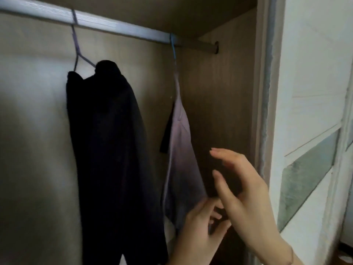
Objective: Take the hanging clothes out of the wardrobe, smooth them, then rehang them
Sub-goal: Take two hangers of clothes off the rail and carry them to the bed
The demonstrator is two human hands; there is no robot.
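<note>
Head view: mauve garment [179, 159] hem being handled, lower right.
Left hand [198, 228] curled at hem, pinch unclear; right hand [246, 190] loose, holding nothing. Garment hangs on blue hanger [173, 48], right of centre. Likely pre-removal; next: unhook hanger from rail [114, 25].

One head-worn wide-angle view faces forward into the wardrobe [219, 92] at close range. It looks from below the rail [114, 25], toward the right wall.
</note>
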